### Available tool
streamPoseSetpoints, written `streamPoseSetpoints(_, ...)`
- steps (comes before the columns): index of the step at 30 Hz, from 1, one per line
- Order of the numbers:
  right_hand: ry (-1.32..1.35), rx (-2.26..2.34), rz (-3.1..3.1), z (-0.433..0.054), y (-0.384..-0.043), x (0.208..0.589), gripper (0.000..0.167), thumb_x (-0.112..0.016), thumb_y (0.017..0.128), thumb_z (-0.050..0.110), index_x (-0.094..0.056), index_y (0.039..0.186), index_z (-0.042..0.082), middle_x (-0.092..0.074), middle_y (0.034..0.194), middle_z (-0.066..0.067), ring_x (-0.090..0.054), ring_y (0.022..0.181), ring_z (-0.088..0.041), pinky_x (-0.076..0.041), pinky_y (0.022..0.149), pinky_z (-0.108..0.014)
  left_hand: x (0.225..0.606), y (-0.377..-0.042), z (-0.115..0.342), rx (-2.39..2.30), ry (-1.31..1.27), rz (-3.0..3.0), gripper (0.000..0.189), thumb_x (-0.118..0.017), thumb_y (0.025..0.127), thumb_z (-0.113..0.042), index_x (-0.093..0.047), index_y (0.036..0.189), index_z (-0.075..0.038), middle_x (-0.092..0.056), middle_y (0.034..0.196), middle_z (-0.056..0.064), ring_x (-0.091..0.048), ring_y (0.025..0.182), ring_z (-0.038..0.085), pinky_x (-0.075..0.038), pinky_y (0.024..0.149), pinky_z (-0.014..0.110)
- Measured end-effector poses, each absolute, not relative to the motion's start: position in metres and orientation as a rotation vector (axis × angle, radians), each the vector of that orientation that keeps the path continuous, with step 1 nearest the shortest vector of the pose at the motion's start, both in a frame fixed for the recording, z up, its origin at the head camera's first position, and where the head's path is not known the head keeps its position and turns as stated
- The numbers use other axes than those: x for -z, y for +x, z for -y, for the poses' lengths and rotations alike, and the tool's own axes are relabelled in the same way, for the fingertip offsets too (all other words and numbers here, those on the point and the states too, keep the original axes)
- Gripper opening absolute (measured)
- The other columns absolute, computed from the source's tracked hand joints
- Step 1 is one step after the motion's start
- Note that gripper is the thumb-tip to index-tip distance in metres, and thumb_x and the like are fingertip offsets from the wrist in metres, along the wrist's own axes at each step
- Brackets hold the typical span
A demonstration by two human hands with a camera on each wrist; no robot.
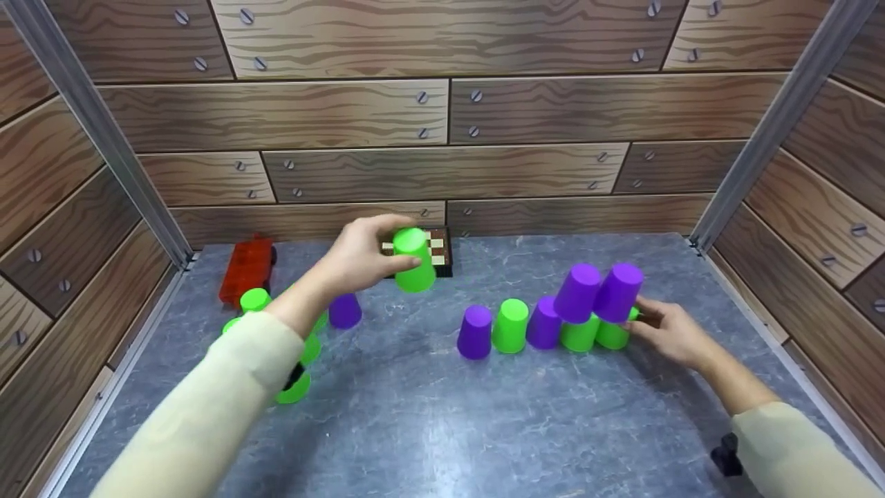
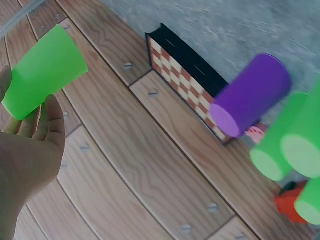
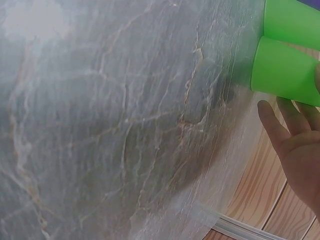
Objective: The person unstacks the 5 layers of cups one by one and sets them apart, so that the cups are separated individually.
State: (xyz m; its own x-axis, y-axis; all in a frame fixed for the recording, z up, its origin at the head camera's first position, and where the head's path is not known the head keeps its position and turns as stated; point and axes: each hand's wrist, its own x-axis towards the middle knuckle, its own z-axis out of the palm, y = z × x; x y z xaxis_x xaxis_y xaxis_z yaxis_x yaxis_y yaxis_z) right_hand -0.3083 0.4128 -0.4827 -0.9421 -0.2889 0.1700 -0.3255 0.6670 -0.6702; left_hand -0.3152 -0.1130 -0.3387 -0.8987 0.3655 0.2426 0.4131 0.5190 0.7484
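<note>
My left hand [image 1: 365,254] grips an upside-down green cup [image 1: 416,277] in the air near the middle, thumb in front and fingers behind. To the right stands a row of upside-down cups: a purple cup [image 1: 475,333], a green cup [image 1: 510,326], another purple one, then two green ones. Two purple cups [image 1: 578,294] rest side by side on top of the row's right end. At that end my right hand [image 1: 672,335] holds the last green cup [image 3: 285,70] between thumb and fingers, low by the table.
Green cups [image 1: 293,389] are stacked at the left, partly hidden behind my left forearm, with a purple cup [image 1: 345,311] beside them. A red toy vehicle [image 1: 247,270] sits at the back left. A checkered board [image 1: 442,257] lies by the wood-patterned back wall [image 1: 346,173].
</note>
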Motion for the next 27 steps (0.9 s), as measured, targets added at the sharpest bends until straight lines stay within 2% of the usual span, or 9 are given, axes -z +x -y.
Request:
streamPoseSetpoints(4, 0.523, -1.176, 2.828, -0.414, -0.309, 0.483, 0.062, -0.072, 0.103, 0.016, -0.045, 0.156, -0.004, -0.057, 0.144, -0.033, -0.066, 0.120, -0.049, -0.054, 0.094, -0.020, 0.344, -0.309, 0.130, 1.346, -0.683, 2.701, 0.058, -0.086, 0.091, -0.015, -0.064, 0.144, -0.005, -0.072, 0.128, 0.009, -0.071, 0.109, 0.023, -0.062, 0.089, 0.036)
streamPoseSetpoints(7, 0.523, -1.185, 2.828, -0.415, -0.310, 0.483, 0.062, -0.071, 0.103, 0.015, -0.045, 0.156, -0.004, -0.057, 0.144, -0.033, -0.066, 0.120, -0.049, -0.052, 0.092, -0.015, 0.349, -0.304, 0.141, 1.310, -0.670, 2.723, 0.059, -0.087, 0.090, -0.015, -0.065, 0.144, -0.007, -0.071, 0.130, 0.008, -0.071, 0.110, 0.023, -0.061, 0.090, 0.038)
streamPoseSetpoints(13, 0.528, -1.170, 2.818, -0.414, -0.310, 0.483, 0.061, -0.072, 0.103, 0.014, -0.046, 0.155, -0.004, -0.060, 0.141, -0.033, -0.067, 0.118, -0.048, -0.052, 0.091, -0.016, 0.362, -0.298, 0.160, 1.294, -0.627, 2.773, 0.057, -0.086, 0.091, -0.015, -0.065, 0.143, -0.006, -0.072, 0.128, 0.010, -0.070, 0.113, 0.026, -0.058, 0.099, 0.044)
streamPoseSetpoints(21, 0.515, -1.201, 2.803, -0.411, -0.310, 0.483, 0.059, -0.071, 0.103, 0.011, -0.046, 0.154, -0.006, -0.061, 0.141, -0.032, -0.066, 0.118, -0.041, -0.054, 0.090, -0.016, 0.382, -0.291, 0.182, 1.247, -0.527, 2.849, 0.055, -0.087, 0.090, -0.016, -0.066, 0.141, -0.008, -0.070, 0.131, 0.010, -0.069, 0.110, 0.028, -0.061, 0.092, 0.044)
streamPoseSetpoints(27, 0.508, -1.191, 2.809, -0.412, -0.309, 0.485, 0.060, -0.071, 0.103, 0.011, -0.046, 0.155, -0.006, -0.059, 0.142, -0.032, -0.066, 0.120, -0.044, -0.052, 0.091, -0.015, 0.398, -0.289, 0.195, 1.244, -0.534, 2.886, 0.053, -0.087, 0.088, -0.013, -0.068, 0.137, -0.006, -0.071, 0.127, 0.009, -0.067, 0.111, 0.027, -0.059, 0.096, 0.046)
